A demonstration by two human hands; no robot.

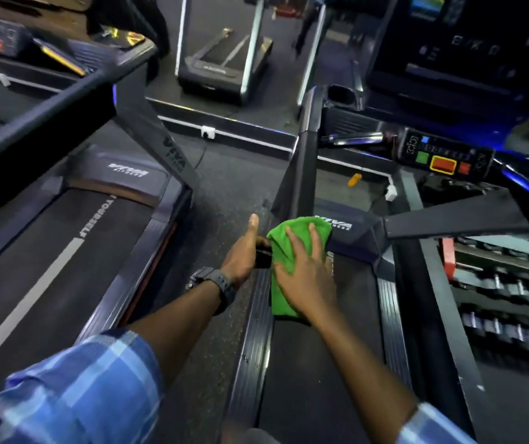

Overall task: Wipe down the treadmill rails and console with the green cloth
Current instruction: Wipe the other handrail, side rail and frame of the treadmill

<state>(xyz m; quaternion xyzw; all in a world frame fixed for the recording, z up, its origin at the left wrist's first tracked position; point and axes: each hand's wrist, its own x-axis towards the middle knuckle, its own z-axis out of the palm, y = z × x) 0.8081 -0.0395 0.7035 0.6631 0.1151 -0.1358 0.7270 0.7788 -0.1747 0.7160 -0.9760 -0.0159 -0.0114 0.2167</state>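
Green cloth (pixel 284 267) under right hand (pixel 304 274)

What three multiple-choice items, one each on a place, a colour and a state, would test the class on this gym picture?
1. Where does the cloth lie?
A. on the console
B. on the treadmill's left side rail, near the front
C. on the floor

2. What colour is the biggest console button?
A. red
B. blue
C. white

3. How is the right hand placed?
A. clenched in a fist
B. hanging free
C. spread flat on the cloth

Answers: 1 B, the cloth drapes over the rail by the motor cover. 2 A, red with a yellow border. 3 C, the fingers splay over the green fabric.
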